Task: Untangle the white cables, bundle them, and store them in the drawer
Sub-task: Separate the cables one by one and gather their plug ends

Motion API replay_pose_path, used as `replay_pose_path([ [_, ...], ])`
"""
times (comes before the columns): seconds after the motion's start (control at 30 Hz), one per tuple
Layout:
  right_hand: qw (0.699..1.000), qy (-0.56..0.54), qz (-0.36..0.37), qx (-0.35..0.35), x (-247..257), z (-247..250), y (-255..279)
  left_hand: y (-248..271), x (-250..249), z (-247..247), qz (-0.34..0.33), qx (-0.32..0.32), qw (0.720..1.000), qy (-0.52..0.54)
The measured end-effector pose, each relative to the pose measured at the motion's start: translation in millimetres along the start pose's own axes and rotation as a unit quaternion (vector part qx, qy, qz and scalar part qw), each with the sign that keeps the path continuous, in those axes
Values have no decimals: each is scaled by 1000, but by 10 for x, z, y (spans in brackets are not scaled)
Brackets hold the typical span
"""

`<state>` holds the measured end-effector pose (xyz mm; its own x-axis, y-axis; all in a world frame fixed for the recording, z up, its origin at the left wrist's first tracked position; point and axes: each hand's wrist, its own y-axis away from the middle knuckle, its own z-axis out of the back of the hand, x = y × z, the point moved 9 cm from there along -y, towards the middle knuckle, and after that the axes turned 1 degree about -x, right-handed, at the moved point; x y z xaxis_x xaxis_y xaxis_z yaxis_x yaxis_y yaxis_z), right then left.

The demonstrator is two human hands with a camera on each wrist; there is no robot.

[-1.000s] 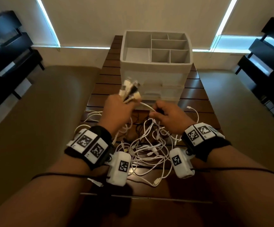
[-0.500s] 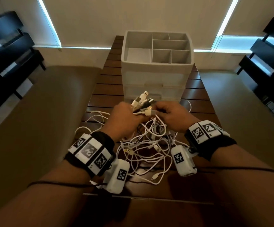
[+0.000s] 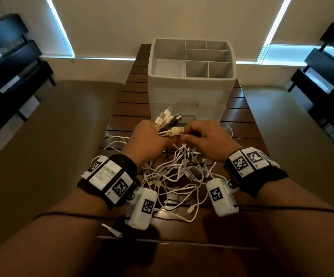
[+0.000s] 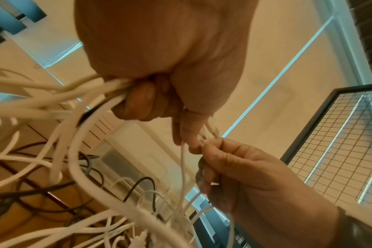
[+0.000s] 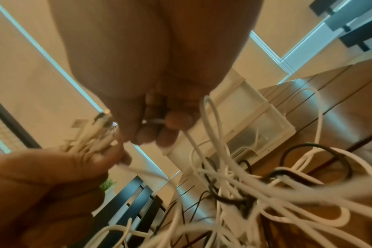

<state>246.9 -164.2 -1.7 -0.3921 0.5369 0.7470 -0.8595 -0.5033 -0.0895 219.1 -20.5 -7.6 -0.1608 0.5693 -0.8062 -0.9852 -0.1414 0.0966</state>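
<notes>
A tangle of white cables (image 3: 174, 176) lies on the wooden slat table (image 3: 130, 108) between my wrists, with a few dark cables mixed in. My left hand (image 3: 148, 140) grips a bunch of cable ends, and their USB plugs (image 3: 167, 117) fan out above the fist. In the left wrist view the curled fingers (image 4: 142, 100) close round the white cables (image 4: 53, 104). My right hand (image 3: 204, 138) pinches one white USB plug (image 3: 177, 130) right beside the left hand's bunch. The white drawer unit (image 3: 190, 102) stands just behind the hands, its drawers closed.
The unit's top is an open tray with dividers (image 3: 192, 58), nothing in it. One loose cable end (image 3: 112, 230) lies near the table's front edge. Dark shelving (image 3: 12, 62) stands at the left and more (image 3: 330, 62) at the right of the room.
My left hand has come down from in front of the drawer unit towards the pile. My right hand has lifted a plug and brought it up against the left hand's bunch.
</notes>
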Motion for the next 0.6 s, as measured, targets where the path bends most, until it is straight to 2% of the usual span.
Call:
replay_pose_path([
  [0.1,995,-37,-65,64,-178,-121,33,-2,-58,127,-19,-42,998,-43],
  [0.27,989,27,-121,85,-627,-123,194,42,-109,920,-27,-213,975,-58],
  [0.33,989,22,-127,75,-679,-97,225,60,-113,1005,-24,-214,974,-74],
  [0.47,994,0,-104,37,-470,-7,148,111,-128,753,-2,-153,984,-94],
  [0.6,995,-31,-87,44,-204,-15,92,139,-107,722,5,-125,990,-69],
])
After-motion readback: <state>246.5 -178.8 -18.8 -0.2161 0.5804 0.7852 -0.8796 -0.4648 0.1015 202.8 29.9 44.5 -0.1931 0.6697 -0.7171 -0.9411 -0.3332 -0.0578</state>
